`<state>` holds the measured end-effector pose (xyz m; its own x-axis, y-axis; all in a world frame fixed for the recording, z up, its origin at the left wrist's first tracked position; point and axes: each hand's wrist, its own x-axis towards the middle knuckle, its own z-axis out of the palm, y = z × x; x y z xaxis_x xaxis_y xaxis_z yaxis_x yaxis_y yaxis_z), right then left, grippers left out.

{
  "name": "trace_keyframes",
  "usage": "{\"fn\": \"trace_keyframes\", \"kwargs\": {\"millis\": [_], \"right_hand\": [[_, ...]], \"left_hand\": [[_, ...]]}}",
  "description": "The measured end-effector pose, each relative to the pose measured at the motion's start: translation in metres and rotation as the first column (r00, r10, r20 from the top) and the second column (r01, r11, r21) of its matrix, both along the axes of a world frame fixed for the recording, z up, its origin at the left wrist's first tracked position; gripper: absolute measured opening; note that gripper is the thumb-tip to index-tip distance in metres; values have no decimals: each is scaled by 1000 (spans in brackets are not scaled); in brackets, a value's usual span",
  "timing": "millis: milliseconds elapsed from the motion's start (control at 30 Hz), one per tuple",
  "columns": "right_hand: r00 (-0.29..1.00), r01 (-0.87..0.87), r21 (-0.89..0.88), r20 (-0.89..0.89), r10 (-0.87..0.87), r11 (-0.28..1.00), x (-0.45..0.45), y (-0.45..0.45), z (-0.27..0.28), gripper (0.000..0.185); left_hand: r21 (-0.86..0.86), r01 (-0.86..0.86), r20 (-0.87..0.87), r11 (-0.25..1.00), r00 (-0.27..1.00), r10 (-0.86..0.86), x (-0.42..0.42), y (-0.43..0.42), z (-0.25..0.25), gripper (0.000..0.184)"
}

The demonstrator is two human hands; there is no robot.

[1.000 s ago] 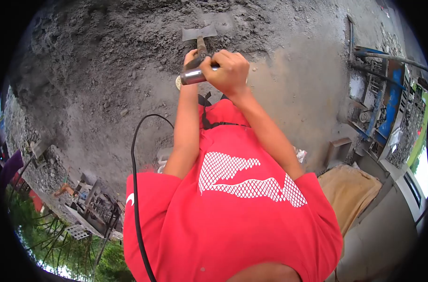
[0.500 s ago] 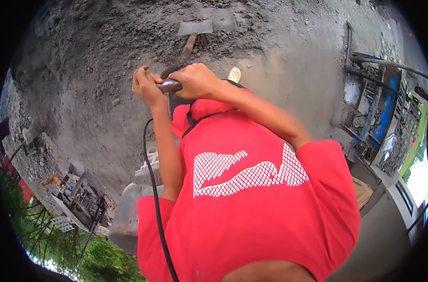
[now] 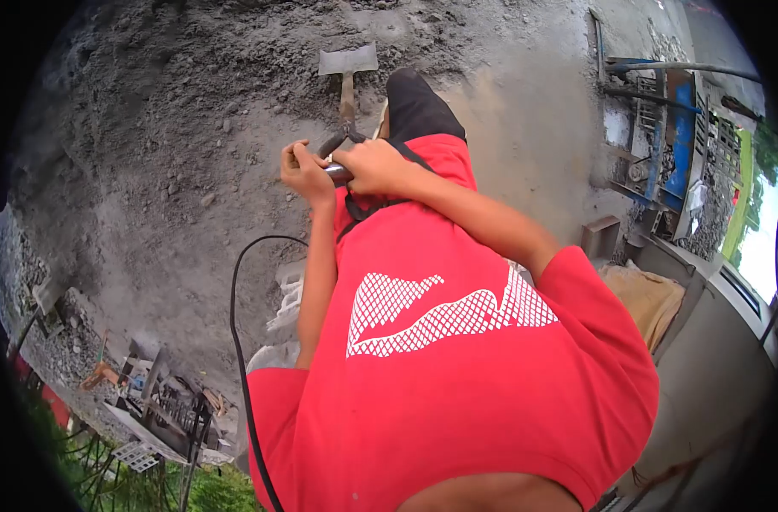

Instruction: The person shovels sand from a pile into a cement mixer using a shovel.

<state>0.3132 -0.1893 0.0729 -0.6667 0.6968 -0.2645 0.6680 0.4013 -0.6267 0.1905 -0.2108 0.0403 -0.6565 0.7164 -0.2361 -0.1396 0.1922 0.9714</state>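
A shovel lies ahead of me, its flat metal blade (image 3: 348, 61) on the loose grey soil and its wooden shaft (image 3: 347, 96) pointing back toward my waist. The shaft splits into a dark fork that ends in a shiny metal crossbar (image 3: 338, 172). My right hand (image 3: 377, 167) is closed around the right part of this crossbar. At the crossbar's left end is my left hand (image 3: 307, 175), its fingers loosely bent and apart, with nothing visible gripped in them; the palm seems to touch the bar's end.
Rough grey soil (image 3: 167, 154) spreads to the left and front, with smoother ground (image 3: 525, 145) at right. A blue metal frame (image 3: 681, 141) stands at far right, near a tan sack (image 3: 641, 299). A black cable (image 3: 235, 324) hangs at left. Scrap items (image 3: 163, 397) lie lower left.
My left hand has come off the shovel's shaft area to the crossbar's left end. The crossbar moved closer to my waist and a dark-clothed knee has come into view.
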Motion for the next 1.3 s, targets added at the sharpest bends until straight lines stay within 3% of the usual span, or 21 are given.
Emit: {"fn": "trace_keyframes", "kwargs": {"millis": [67, 200, 333, 367, 467, 567, 767, 867, 900, 933, 1000, 1067, 1100, 1167, 1233, 1300], "right_hand": [[998, -17, 18, 58, 16, 1000, -2, -6, 2, 27], [998, 10, -61, 66, -6, 998, -9, 0, 0, 24], [990, -130, -167, 27, 137, 977, -17, -30, -71, 30], [986, -162, -155, 12, 166, 975, -21, -40, -83, 30], [989, -136, -229, 24, 145, 964, -35, -52, -94, 31], [991, -87, -135, 85, 99, 987, -33, -51, -83, 30], [981, -38, -131, 182, 62, 991, -51, 36, 10, 36], [990, 6, -170, 140, 18, 985, -56, 69, 19, 40], [995, 6, -186, 97, 12, 983, -59, 78, 5, 42], [999, 2, -200, 50, 9, 980, -65, 85, -7, 44], [997, 54, -283, -32, -66, 958, -102, 71, -30, 46], [1000, -12, -301, -11, 9, 953, -153, 39, -59, 40], [999, 31, -297, -33, -42, 954, -161, 13, -75, 39], [998, 59, -292, -15, -66, 954, -155, -23, -91, 41], [995, 60, -254, 92, -38, 965, -130, -20, -73, 38], [992, 97, -66, 84, -91, 993, -115, -14, -43, 34]], "left_hand": [[-12, -7, 11, 1000, 1000, 8, 2, -7, -6, 17], [19, -85, -202, 996, 976, 87, 8, -12, -27, 18], [-122, -82, -423, 989, 906, 23, -2, -55, -77, 11], [-202, -189, -281, 961, 951, 127, -2, -68, -79, 10], [-118, -181, -412, 976, 904, 118, -15, -73, -95, 10], [-102, -127, -175, 987, 979, 108, -12, -61, -83, 9], [85, -168, 34, 982, 986, 166, -22, 15, -20, 10], [157, -98, -82, 983, 990, 112, -27, 50, -13, 9], [170, -55, -197, 984, 976, 89, -32, 59, -36, 9], [152, -108, -145, 982, 981, 130, -45, 67, -40, 9], [88, -197, -47, 977, 978, 201, -80, 58, -45, 9], [-43, -180, -178, 983, 969, 170, -124, 27, -67, 8], [-113, -154, -250, 982, 961, 122, -146, 7, -73, 8], [-137, -133, -195, 982, 975, 104, -137, -26, -80, 8], [-38, -127, -159, 991, 980, 120, -112, -18, -84, 7], [47, -145, -111, 988, 983, 150, -94, -19, -57, 5]]}}
